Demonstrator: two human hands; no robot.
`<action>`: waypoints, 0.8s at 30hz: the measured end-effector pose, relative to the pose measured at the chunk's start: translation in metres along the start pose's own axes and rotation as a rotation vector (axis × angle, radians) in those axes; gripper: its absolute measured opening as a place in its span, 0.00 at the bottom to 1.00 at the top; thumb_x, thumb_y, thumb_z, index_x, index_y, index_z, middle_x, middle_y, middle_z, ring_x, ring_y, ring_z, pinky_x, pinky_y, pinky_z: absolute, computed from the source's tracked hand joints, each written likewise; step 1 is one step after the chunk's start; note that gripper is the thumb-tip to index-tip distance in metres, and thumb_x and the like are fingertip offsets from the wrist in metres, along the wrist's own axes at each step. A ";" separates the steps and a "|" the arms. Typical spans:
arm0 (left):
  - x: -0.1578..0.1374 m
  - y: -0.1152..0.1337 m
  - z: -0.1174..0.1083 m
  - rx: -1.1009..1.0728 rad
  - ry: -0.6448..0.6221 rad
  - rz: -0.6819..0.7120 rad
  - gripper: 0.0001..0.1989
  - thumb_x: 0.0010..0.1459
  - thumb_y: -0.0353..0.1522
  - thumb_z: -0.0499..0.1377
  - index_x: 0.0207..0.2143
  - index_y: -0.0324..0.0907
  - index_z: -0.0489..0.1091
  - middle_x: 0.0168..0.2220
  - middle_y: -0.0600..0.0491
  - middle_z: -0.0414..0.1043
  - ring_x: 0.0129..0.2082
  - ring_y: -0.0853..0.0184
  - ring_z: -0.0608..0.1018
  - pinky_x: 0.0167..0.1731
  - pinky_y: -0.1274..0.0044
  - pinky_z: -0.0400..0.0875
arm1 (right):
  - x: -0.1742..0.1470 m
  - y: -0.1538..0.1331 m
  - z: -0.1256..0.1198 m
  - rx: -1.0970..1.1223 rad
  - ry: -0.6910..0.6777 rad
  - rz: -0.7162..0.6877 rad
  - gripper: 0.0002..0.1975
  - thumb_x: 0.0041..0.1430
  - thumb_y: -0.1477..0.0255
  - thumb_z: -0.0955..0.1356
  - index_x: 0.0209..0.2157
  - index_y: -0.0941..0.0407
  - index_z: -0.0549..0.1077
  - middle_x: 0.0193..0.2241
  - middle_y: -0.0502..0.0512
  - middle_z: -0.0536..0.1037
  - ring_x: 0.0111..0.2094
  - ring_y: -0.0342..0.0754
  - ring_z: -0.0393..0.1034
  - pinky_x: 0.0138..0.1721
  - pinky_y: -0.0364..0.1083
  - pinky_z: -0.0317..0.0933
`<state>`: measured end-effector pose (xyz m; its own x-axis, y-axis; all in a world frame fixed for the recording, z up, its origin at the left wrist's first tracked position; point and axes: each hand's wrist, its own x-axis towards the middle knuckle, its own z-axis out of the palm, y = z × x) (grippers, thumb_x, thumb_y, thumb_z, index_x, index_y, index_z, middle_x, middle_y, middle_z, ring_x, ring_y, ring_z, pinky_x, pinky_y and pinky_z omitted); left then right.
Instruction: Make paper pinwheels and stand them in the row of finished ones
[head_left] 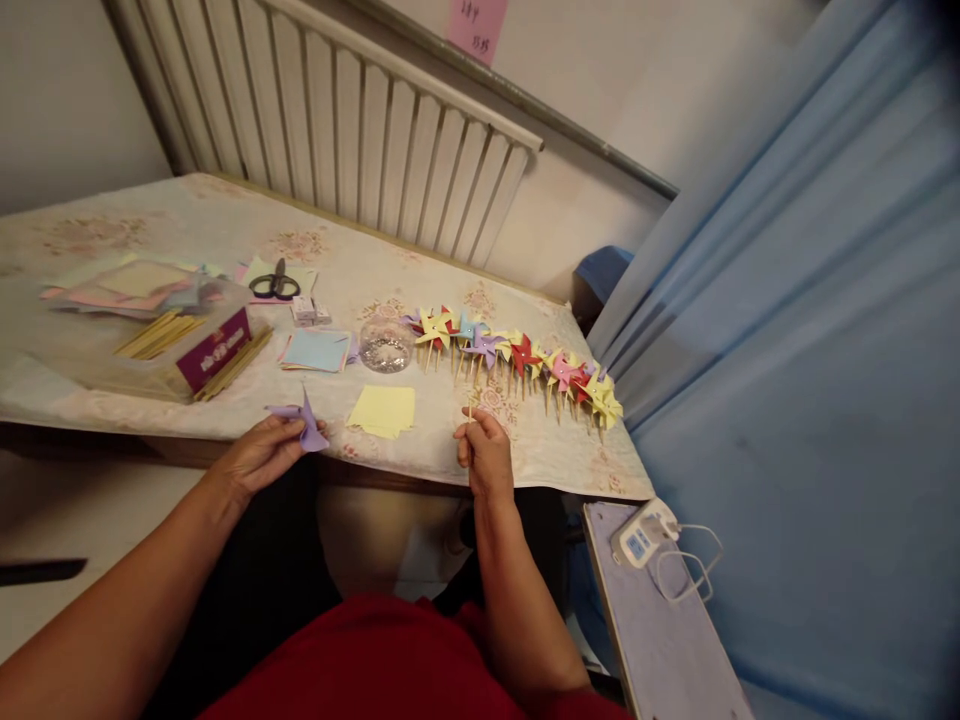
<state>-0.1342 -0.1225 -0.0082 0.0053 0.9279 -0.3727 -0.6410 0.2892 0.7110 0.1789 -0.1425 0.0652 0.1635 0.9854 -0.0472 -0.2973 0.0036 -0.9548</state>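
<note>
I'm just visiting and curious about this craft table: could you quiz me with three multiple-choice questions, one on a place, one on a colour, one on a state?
1. Where do the scissors lie?
A. far side of table
B. floor
C. lap

2. What colour is the folded paper in the left hand?
A. red
B. purple
C. green

3. How is the right hand?
A. flat open
B. pinching a thin stick
C. holding scissors

Answers: 1 A, they rest beside the paper stacks; 2 B, it shows lilac; 3 B, fingers close around the stick.
</note>
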 end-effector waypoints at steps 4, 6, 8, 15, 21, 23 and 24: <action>-0.002 0.002 0.003 0.017 0.016 -0.003 0.08 0.51 0.16 0.60 0.31 0.34 0.72 0.27 0.48 0.79 0.28 0.67 0.80 0.35 0.76 0.79 | -0.010 -0.015 0.010 0.047 -0.005 -0.021 0.13 0.43 0.71 0.69 0.35 0.58 0.73 0.23 0.45 0.75 0.14 0.35 0.59 0.13 0.37 0.48; -0.003 0.002 0.004 0.020 0.017 -0.005 0.08 0.50 0.16 0.61 0.30 0.34 0.72 0.27 0.48 0.79 0.28 0.67 0.80 0.35 0.76 0.79 | -0.015 -0.023 0.014 0.056 -0.006 -0.017 0.12 0.44 0.71 0.69 0.35 0.58 0.72 0.22 0.45 0.75 0.13 0.35 0.57 0.13 0.37 0.44; -0.003 0.002 0.004 0.018 0.016 -0.005 0.08 0.50 0.16 0.60 0.30 0.35 0.72 0.27 0.49 0.79 0.29 0.67 0.80 0.36 0.76 0.79 | -0.020 -0.029 0.018 0.049 -0.003 -0.011 0.11 0.46 0.70 0.69 0.34 0.58 0.72 0.20 0.45 0.74 0.12 0.34 0.55 0.12 0.37 0.40; -0.004 0.002 0.006 0.024 0.043 -0.008 0.08 0.50 0.17 0.62 0.31 0.34 0.72 0.27 0.49 0.78 0.28 0.66 0.80 0.35 0.75 0.80 | -0.027 -0.037 0.023 0.026 0.013 -0.008 0.09 0.49 0.66 0.70 0.27 0.56 0.69 0.17 0.43 0.71 0.12 0.35 0.53 0.13 0.37 0.38; 0.003 -0.001 -0.003 0.016 0.015 -0.002 0.08 0.50 0.16 0.61 0.30 0.34 0.73 0.28 0.48 0.79 0.30 0.66 0.80 0.37 0.75 0.80 | -0.029 -0.039 0.024 -0.001 0.020 -0.016 0.11 0.49 0.66 0.70 0.22 0.55 0.66 0.13 0.42 0.67 0.11 0.34 0.50 0.13 0.38 0.38; 0.005 -0.002 -0.007 0.021 0.006 -0.001 0.07 0.50 0.17 0.61 0.30 0.34 0.73 0.28 0.48 0.79 0.30 0.66 0.80 0.37 0.75 0.80 | -0.030 -0.039 0.024 -0.011 0.026 -0.029 0.12 0.50 0.66 0.70 0.21 0.55 0.65 0.13 0.41 0.66 0.11 0.34 0.50 0.13 0.38 0.38; 0.006 -0.003 -0.008 0.020 0.003 0.002 0.07 0.50 0.17 0.62 0.30 0.34 0.73 0.28 0.48 0.79 0.30 0.66 0.80 0.37 0.74 0.80 | -0.030 -0.038 0.024 -0.014 0.028 -0.037 0.12 0.50 0.66 0.70 0.21 0.55 0.65 0.13 0.41 0.67 0.11 0.34 0.49 0.13 0.38 0.38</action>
<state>-0.1384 -0.1195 -0.0169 0.0020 0.9278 -0.3731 -0.6254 0.2923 0.7235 0.1627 -0.1680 0.1104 0.2007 0.9794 -0.0204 -0.2777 0.0369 -0.9600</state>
